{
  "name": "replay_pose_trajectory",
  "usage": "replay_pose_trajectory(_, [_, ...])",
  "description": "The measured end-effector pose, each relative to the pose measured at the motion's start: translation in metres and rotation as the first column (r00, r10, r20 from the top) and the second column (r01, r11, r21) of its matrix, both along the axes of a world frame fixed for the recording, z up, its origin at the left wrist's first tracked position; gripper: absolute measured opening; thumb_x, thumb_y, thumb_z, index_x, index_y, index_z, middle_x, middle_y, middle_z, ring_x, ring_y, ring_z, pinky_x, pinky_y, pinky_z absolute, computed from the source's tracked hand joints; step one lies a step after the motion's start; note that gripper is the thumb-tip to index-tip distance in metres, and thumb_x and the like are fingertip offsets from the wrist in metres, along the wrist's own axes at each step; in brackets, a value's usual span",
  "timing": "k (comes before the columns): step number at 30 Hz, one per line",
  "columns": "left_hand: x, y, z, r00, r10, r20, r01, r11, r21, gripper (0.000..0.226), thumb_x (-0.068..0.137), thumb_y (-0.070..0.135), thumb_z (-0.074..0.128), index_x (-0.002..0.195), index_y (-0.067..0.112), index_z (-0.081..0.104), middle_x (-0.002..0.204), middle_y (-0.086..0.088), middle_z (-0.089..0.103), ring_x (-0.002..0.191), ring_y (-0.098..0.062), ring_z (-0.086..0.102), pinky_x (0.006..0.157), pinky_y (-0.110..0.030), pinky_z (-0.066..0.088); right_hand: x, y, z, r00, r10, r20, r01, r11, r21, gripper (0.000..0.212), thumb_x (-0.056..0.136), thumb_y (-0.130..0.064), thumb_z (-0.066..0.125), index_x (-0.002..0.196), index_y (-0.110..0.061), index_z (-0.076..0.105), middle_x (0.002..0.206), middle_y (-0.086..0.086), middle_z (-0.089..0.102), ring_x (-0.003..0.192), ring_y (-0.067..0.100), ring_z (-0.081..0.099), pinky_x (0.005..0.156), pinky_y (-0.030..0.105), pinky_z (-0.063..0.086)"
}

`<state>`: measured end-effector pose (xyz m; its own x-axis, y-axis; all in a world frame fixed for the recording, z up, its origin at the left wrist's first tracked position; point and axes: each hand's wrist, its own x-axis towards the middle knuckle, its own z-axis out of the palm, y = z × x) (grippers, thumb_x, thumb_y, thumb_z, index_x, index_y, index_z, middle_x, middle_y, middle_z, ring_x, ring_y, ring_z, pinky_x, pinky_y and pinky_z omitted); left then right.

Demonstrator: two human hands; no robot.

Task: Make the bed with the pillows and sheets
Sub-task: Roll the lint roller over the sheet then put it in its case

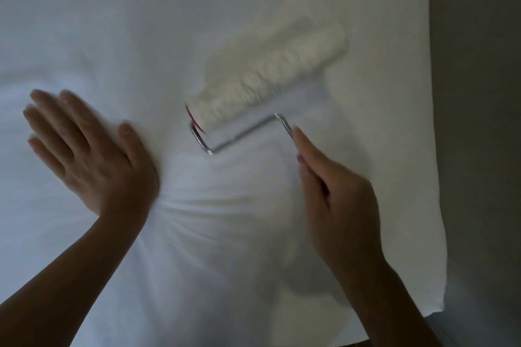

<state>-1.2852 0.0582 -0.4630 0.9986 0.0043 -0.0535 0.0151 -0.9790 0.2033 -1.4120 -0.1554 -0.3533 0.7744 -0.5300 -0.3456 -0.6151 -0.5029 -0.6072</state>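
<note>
Dim light; a grey floor (479, 121) lies along the right edge.

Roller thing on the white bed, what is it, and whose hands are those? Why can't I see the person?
The camera sits on the person's head and looks down, so you see only their arms and hands. The left hand lies flat with straight fingers, pressing the white pillow so the cloth wrinkles beside it. The right hand grips the handle of a roller with a whitish drum and a bent metal frame. It looks like a sticky lint roller for picking fluff off the cloth, though the picture is blurred. The drum rests on the white bedding.
</note>
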Motion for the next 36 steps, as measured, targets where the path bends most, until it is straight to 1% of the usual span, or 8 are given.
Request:
replay_pose_trajectory(8, [0.004,0.011,-0.019,0.999,0.025,0.022,-0.025,1.0,-0.001,0.074,0.094,0.062,0.005,0.155,0.02,0.005,0.161,-0.012,0.015,0.146,-0.036,0.02,0.113,-0.056,0.023,0.087,0.013,-0.015,0.98,0.165,-0.108,-0.17,0.985,-0.039,0.046,0.102,-0.022,0.037,0.145,-0.039,0.035,0.088,-0.001,0.067,0.07,0.015,0.047,0.064,0.028,0.037])
replay_pose_trajectory(13, [0.006,0.016,-0.023,1.0,0.012,0.008,-0.012,0.999,-0.037,0.07,0.095,0.062,0.007,0.154,0.024,0.004,0.162,-0.011,0.013,0.148,-0.033,0.017,0.115,-0.056,0.022,0.011,0.02,-0.016,0.989,0.105,-0.102,-0.109,0.993,-0.038,0.045,0.101,-0.025,0.039,0.144,-0.04,0.038,0.074,0.003,0.06,0.063,0.019,0.051,0.06,0.031,0.04])
replay_pose_trajectory(17, [-0.006,0.007,-0.004,0.988,-0.148,0.034,0.15,0.986,-0.078,0.063,0.1,0.044,0.016,0.154,0.011,0.009,0.161,-0.018,0.011,0.149,-0.034,0.011,0.118,-0.054,0.016,-0.089,0.024,-0.013,0.996,0.025,-0.085,-0.028,0.999,-0.036,0.042,0.098,-0.038,0.036,0.138,-0.034,0.047,0.053,-0.009,0.046,0.044,0.007,0.042,0.05,0.006,0.03])
replay_pose_trajectory(24, [-0.058,0.008,0.015,0.936,-0.352,0.019,0.352,0.936,-0.021,0.058,0.103,0.033,0.025,0.154,0.008,0.013,0.16,-0.024,0.009,0.148,-0.039,0.008,0.119,-0.045,0.0,-0.213,0.025,0.007,0.991,0.011,-0.135,-0.008,1.0,0.022,0.042,0.096,-0.061,0.023,0.137,-0.059,0.032,0.066,-0.003,0.062,0.056,0.007,0.057,0.053,0.024,0.051])
replay_pose_trajectory(27, [-0.073,0.009,0.018,0.931,-0.364,-0.005,0.363,0.931,-0.032,0.059,0.102,0.032,0.027,0.154,0.008,0.014,0.16,-0.023,0.008,0.148,-0.038,0.008,0.119,-0.046,0.001,-0.228,0.023,0.014,0.996,0.015,-0.09,-0.014,1.0,0.009,0.04,0.099,-0.049,0.034,0.139,-0.051,0.038,0.064,-0.009,0.058,0.055,0.005,0.056,0.055,0.014,0.046])
replay_pose_trajectory(30, [-0.087,0.015,0.02,0.92,-0.392,-0.017,0.391,0.92,-0.035,0.06,0.102,0.034,0.027,0.154,0.008,0.015,0.16,-0.023,0.01,0.148,-0.038,0.009,0.119,-0.046,0.002,-0.233,0.027,0.024,0.999,-0.021,0.028,0.022,0.999,-0.031,0.042,0.099,-0.034,0.043,0.14,-0.043,0.043,0.069,-0.005,0.058,0.059,0.008,0.056,0.058,0.021,0.048])
replay_pose_trajectory(33, [-0.103,0.018,0.023,0.913,-0.406,-0.029,0.405,0.914,-0.033,0.06,0.102,0.035,0.025,0.154,0.007,0.014,0.16,-0.022,0.01,0.148,-0.037,0.009,0.12,-0.046,0.003,-0.217,0.027,0.026,0.991,-0.091,0.095,0.092,0.996,-0.01,0.038,0.1,-0.038,0.04,0.138,-0.043,0.044,0.087,-0.007,0.067,0.072,0.008,0.063,0.065,0.019,0.05])
replay_pose_trajectory(36, [-0.118,0.021,0.026,0.907,-0.417,-0.06,0.416,0.909,-0.029,0.061,0.102,0.035,0.025,0.154,0.006,0.013,0.16,-0.022,0.009,0.148,-0.037,0.007,0.12,-0.047,0.003,-0.179,0.022,0.016,0.983,-0.146,0.11,0.148,0.989,-0.009,0.036,0.1,-0.039,0.041,0.135,-0.032,0.045,0.076,-0.01,0.066,0.057,0.0,0.053,0.055,0.017,0.044])
